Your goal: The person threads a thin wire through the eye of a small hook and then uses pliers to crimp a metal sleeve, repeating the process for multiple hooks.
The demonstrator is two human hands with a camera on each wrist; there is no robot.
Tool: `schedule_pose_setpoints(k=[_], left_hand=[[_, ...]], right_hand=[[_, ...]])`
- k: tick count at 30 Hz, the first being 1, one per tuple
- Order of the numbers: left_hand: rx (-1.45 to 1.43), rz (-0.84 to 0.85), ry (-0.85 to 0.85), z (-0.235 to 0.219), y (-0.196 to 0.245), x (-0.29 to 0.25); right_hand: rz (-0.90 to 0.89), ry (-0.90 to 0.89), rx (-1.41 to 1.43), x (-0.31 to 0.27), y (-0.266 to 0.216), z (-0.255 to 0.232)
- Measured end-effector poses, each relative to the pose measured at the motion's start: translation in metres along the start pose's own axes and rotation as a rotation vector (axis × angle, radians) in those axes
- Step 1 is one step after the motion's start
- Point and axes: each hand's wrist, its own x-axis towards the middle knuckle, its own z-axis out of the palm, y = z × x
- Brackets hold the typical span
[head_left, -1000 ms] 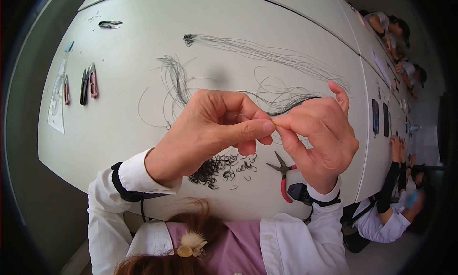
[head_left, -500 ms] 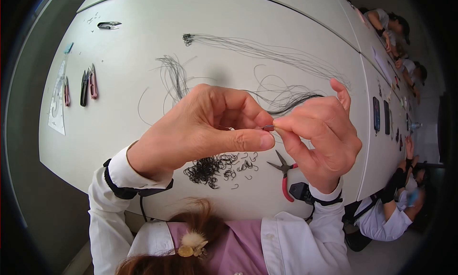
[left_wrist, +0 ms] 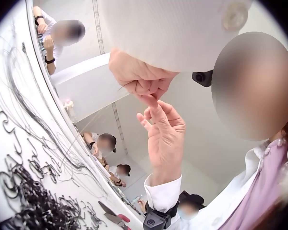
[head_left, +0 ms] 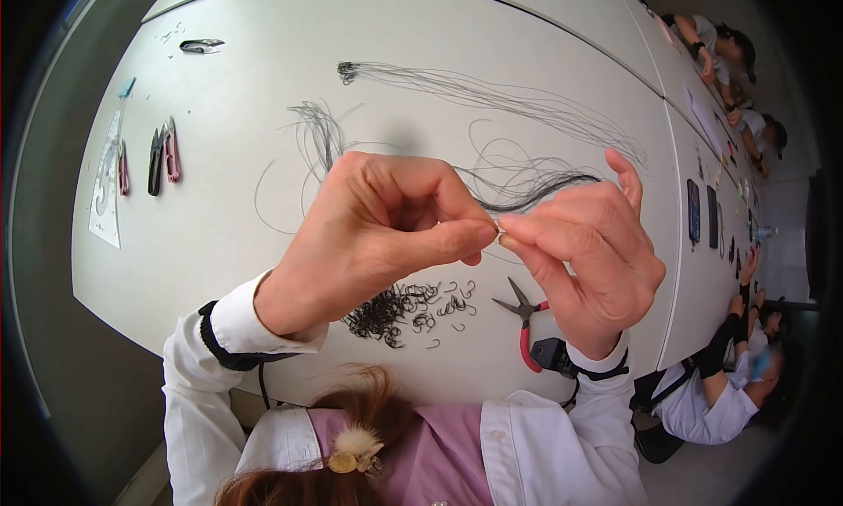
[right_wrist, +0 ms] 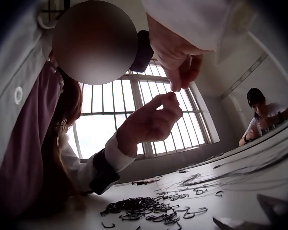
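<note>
Both hands meet fingertip to fingertip above the table in the head view. My left hand (head_left: 386,229) pinches something tiny between thumb and index finger, mostly hidden by the fingertips. From the other side, my right hand (head_left: 593,251) pinches at the same spot, its little finger raised. A fine line shows by the left hand in the left wrist view. Below the hands lies a pile of black hooks (head_left: 382,317), with loose hooks at its right. Beyond them are a dark bundle of thin lines (head_left: 536,190) and another hooked bundle (head_left: 347,72).
Red-handled pliers (head_left: 524,317) lie by the right wrist. Thread snips (head_left: 156,159), a clear triangle ruler (head_left: 105,194) and another cutter (head_left: 202,46) are at the left. Other people sit along the table at the far right.
The left thumb and index finger, parted around a small dark piece half a second ago, have closed together, hiding most of it. The right hand has barely moved.
</note>
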Motion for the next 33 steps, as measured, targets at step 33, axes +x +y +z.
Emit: schedule_pose_setpoints(k=[33], left_hand=[[-0.046,0.08,0.044,0.007,0.001,-0.015]], right_hand=[[1.006,-0.072,1.764,-0.005,0.002,0.024]])
